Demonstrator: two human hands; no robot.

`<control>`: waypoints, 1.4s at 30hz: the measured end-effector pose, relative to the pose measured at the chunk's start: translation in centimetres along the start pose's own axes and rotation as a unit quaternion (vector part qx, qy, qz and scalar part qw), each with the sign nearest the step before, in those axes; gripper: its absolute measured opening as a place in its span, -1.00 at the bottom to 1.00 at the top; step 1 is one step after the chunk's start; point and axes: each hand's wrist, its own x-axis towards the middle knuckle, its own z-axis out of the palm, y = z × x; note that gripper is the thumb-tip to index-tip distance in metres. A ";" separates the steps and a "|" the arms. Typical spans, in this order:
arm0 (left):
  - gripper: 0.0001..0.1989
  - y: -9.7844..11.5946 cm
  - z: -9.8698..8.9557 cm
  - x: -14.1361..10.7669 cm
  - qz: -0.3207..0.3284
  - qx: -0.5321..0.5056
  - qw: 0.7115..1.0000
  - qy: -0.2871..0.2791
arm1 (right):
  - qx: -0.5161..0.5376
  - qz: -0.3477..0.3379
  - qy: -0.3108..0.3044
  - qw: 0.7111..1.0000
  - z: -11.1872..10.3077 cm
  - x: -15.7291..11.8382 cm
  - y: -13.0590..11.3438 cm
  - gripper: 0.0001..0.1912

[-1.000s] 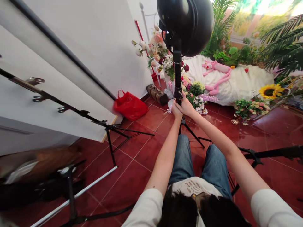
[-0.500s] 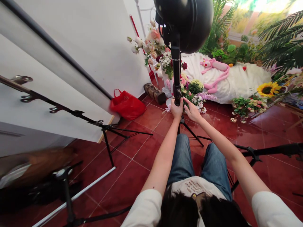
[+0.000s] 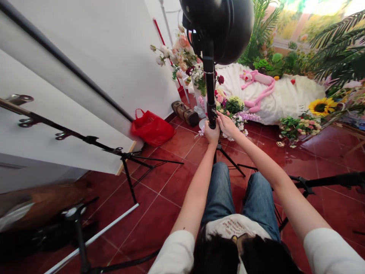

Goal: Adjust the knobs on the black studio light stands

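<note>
A black light stand (image 3: 210, 82) rises in front of me, with a large round black lamp head (image 3: 235, 28) on top. My left hand (image 3: 212, 133) is wrapped round the pole just below a black collar. On the right side of that collar, my right hand (image 3: 226, 125) has its fingers pressed together at the knob (image 3: 214, 113); the fingertips partly cover it. The stand's legs (image 3: 232, 161) spread on the red tiled floor, between and beyond my knees.
At left stand another black tripod (image 3: 129, 156) and a red bag (image 3: 152, 127) by the wall. Flowers (image 3: 235, 104), a white cloth (image 3: 293, 99) and a pink plush toy (image 3: 264, 79) lie ahead. A black stand (image 3: 322, 182) crosses at right; a white pole (image 3: 94, 238) lies lower left.
My right hand has closed in from spread fingers to the knob on the collar. The lamp and upper pole have tilted slightly left. My left hand stays round the pole.
</note>
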 end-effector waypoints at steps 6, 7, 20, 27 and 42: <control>-0.70 0.1 0.2 0.1 -0.016 0.007 1.000 0.003 | 0.013 0.048 -0.016 0.999 0.6 2.1 0.7 -0.33; -0.70 0.2 0.1 0.1 -0.020 0.011 1.000 0.003 | 0.015 0.057 -0.014 0.998 0.7 2.3 0.9 -0.33; -0.66 0.4 -0.4 -0.1 0.004 -0.007 1.000 -0.027 | 0.214 0.129 -0.009 0.968 -0.4 -12.0 -1.2 -0.34; -0.66 1.8 -0.4 -1.4 -0.029 -0.007 1.000 0.003 | 0.305 0.343 0.069 0.886 -5.5 -26.4 0.1 -0.36; -0.62 0.9 7.5 -26.6 -0.121 -0.014 0.954 -0.274 | 0.216 0.458 0.396 0.766 -10.7 -43.6 -0.4 -0.48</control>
